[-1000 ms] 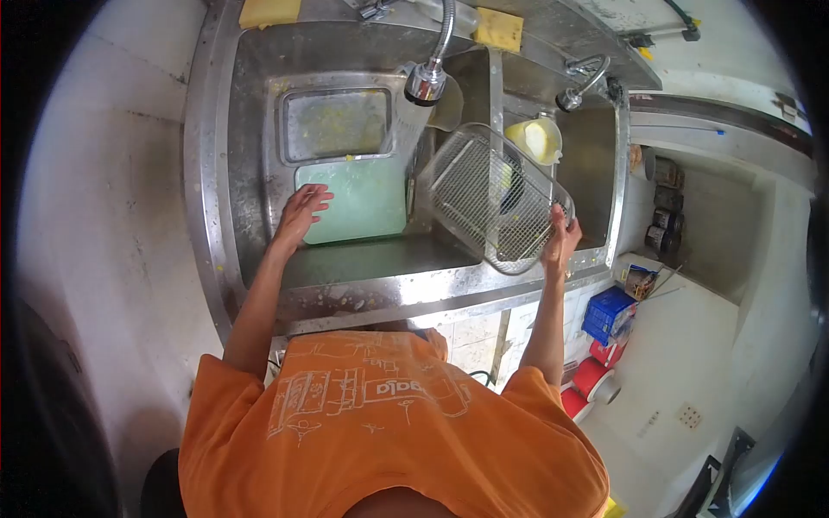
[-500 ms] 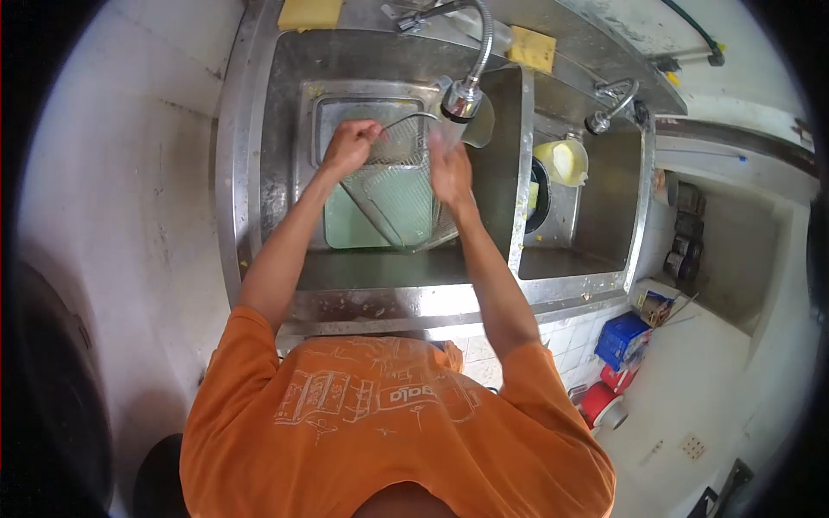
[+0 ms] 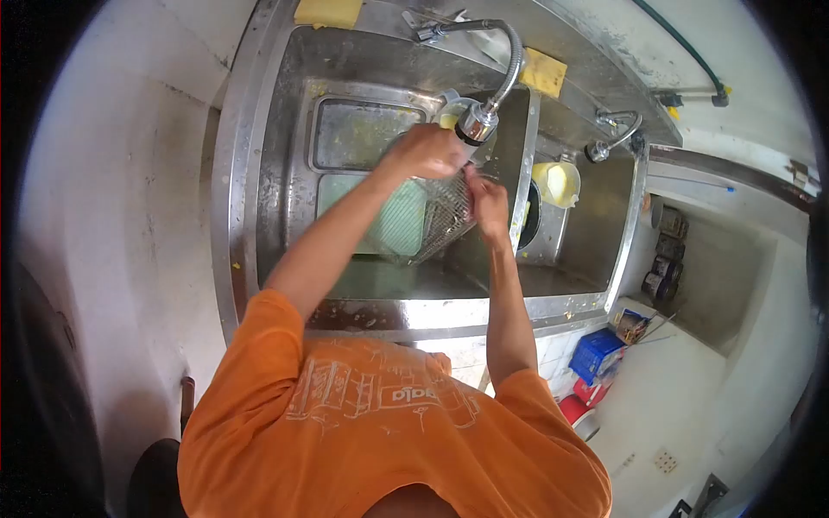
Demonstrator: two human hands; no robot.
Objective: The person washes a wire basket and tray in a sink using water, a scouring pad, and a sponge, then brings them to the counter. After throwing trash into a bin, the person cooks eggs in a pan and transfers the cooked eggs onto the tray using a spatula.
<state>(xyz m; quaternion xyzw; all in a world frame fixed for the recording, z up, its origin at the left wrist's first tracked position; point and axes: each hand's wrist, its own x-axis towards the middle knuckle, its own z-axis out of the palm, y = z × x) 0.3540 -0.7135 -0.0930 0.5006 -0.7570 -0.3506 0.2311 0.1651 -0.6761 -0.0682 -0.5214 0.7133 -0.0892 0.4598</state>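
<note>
Evidently the work in hand is partway through: the mesh basket [image 3: 442, 216] is held tilted above the left basin [image 3: 283, 155], just below the tap nozzle [image 3: 477, 123], where a pale blur appears to be running water. The right hand [image 3: 490, 209] has its fingers bent round the right rim of the basket in a closed grip. The left hand [image 3: 429, 154] is at the far side, directly under the nozzle, fingers curled inward and blurred; whether they grip the rim or press on it cannot be told. As to what is done, the mesh shows no large scraps, though its finer soiling cannot be judged at this scale. As to what is left, yellow specks lie on the shallow tray [image 3: 356, 136] at the far side of the basin, which suggests unfinished work there; the green board [image 3: 338, 189] lies nearer, partly seen through the mesh. Materials are noted as follows. The basket is open wire mesh, rectangular with rounded corners. The board is flat, smooth and pale. The basins are dull, stained metal, parted by a narrow divider [image 3: 532, 129]. The right basin holds a yellowish container [image 3: 553, 185] with a white patch inside and, beside the divider, a dark round bowl [image 3: 533, 217]. A porous yellow sponge [image 3: 544, 72] sits on the far ledge.
</note>
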